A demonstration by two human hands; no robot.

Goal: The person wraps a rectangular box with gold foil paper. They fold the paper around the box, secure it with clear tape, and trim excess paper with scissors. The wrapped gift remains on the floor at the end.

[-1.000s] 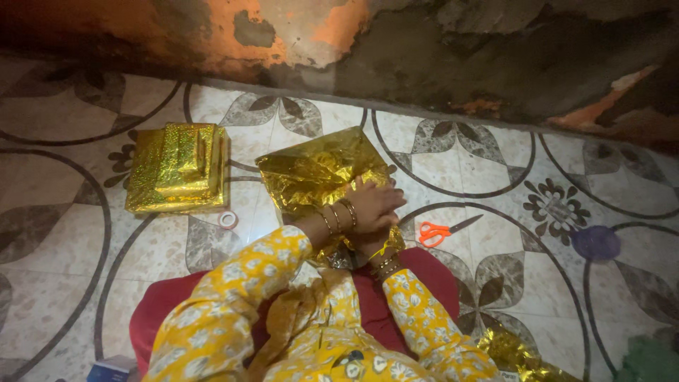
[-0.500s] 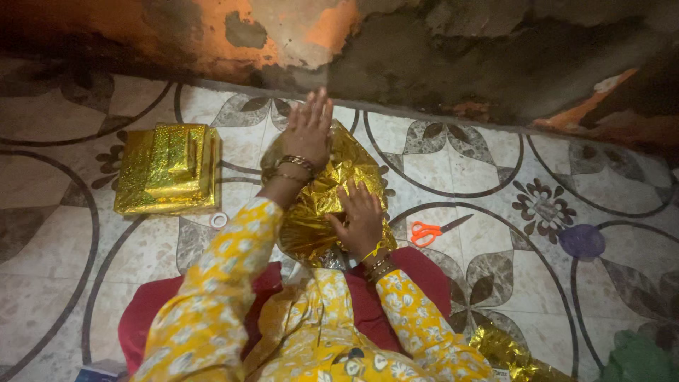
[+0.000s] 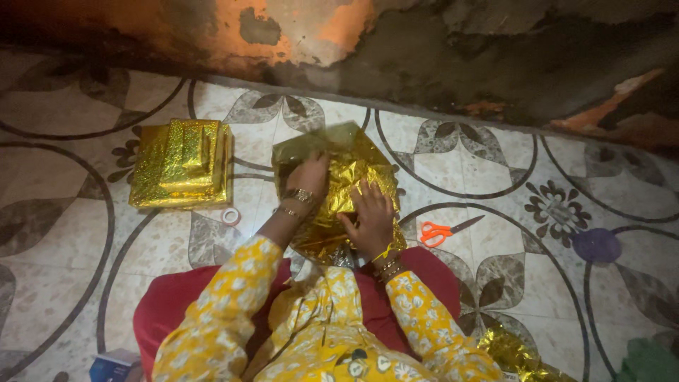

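A crinkled sheet of shiny gold wrapping foil (image 3: 348, 170) lies on the patterned tile floor in front of me, folded over something hidden beneath it. My left hand (image 3: 308, 177) grips the foil's left part, fingers curled into it. My right hand (image 3: 370, 214) presses flat on the foil's near right side, fingers spread. Both wrists wear bangles, and both arms are in yellow flowered sleeves.
A stack of gold-wrapped boxes (image 3: 182, 164) sits to the left, with a small tape roll (image 3: 229, 216) below it. Orange-handled scissors (image 3: 438, 230) lie to the right. A purple lid (image 3: 596, 245) is farther right. More gold foil (image 3: 516, 354) lies near my right knee. A rough wall (image 3: 424, 49) runs behind.
My left hand rose from atop my right hand, reached up over the foil's far edge, then came back down onto its left part. The right hand stayed pressing on the foil.
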